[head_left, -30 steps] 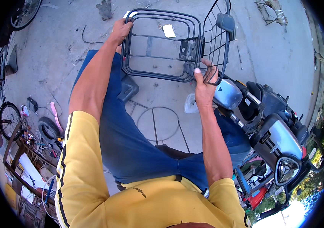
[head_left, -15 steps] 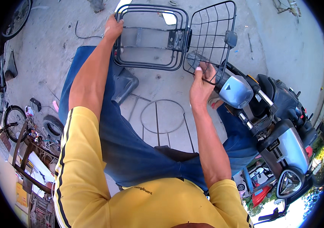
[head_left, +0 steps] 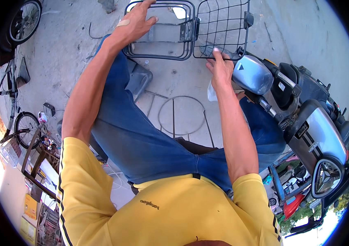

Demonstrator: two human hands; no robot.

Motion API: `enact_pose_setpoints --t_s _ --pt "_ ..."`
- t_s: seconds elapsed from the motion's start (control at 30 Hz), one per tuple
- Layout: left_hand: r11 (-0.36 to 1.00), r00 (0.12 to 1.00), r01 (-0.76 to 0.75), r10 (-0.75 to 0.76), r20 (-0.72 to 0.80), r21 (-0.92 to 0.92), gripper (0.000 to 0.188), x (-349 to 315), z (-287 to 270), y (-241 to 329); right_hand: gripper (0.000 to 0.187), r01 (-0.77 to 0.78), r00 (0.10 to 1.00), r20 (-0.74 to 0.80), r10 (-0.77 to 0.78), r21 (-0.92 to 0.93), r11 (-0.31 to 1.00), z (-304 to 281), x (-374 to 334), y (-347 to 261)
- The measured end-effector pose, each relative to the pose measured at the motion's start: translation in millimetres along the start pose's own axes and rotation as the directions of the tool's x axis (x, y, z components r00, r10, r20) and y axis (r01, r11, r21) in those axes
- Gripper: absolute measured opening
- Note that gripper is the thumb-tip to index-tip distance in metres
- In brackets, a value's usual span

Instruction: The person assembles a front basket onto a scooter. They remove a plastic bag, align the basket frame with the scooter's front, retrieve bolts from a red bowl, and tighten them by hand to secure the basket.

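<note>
A black wire basket (head_left: 162,58) lies beyond my knees at the top of the head view. Its wire lid (head_left: 222,35) is folded out to the right, with a dark latch block (head_left: 248,19) on the outer edge. My left hand (head_left: 136,23) reaches over the basket's far left corner, thumb and fingers stretched out; its fingertips run near the picture's top edge. At the near edge of the lid, my right hand (head_left: 222,70) pinches the rim between thumb and fingers. Through the basket's frame a metal cross bracket (head_left: 182,32) shows.
A silver-and-black scooter (head_left: 253,74) stands close by my right arm. Between my legs are a thin metal ring (head_left: 159,117) with rods and a dark grey plastic part (head_left: 140,78). Bicycle wheels (head_left: 26,21) and scrap line the left side.
The basket and lid have shifted away from me. My left hand has let go of the left rim and moved right, fingers spreading. My right hand has kept hold of the lid.
</note>
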State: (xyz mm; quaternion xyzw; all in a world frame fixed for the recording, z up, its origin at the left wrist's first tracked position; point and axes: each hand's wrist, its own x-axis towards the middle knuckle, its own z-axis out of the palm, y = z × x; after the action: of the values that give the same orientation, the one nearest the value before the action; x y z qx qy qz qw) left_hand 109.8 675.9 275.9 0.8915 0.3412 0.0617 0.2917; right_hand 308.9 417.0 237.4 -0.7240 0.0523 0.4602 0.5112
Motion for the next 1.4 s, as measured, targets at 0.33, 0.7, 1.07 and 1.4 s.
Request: enact_pose_setpoints --t_s 0.33,0.7,1.07,1.4 --pt "0.947 0.963 0.015 0.073 0.261 -0.32 0.067 -49 29 133 0.07 0.077 0.985 0.171 0.0 -0.443 0.893 -82 -46 52" --pt "0.992 0.917 0.008 0.043 0.397 -0.128 0.045 -69 23 132 0.039 0.001 0.986 0.01 0.165 -0.999 0.051 -127 3 136" --pt "0.925 0.669 -0.317 0.375 0.641 -0.21 0.042 -160 124 214 0.022 0.356 0.932 0.348 -0.106 -0.931 0.075 -138 -128 50" --pt "0.849 0.805 -0.446 0.242 0.542 0.284 0.028 -229 58 241 0.013 0.511 0.738 0.404 -0.541 -0.858 0.056 -137 -218 -15"
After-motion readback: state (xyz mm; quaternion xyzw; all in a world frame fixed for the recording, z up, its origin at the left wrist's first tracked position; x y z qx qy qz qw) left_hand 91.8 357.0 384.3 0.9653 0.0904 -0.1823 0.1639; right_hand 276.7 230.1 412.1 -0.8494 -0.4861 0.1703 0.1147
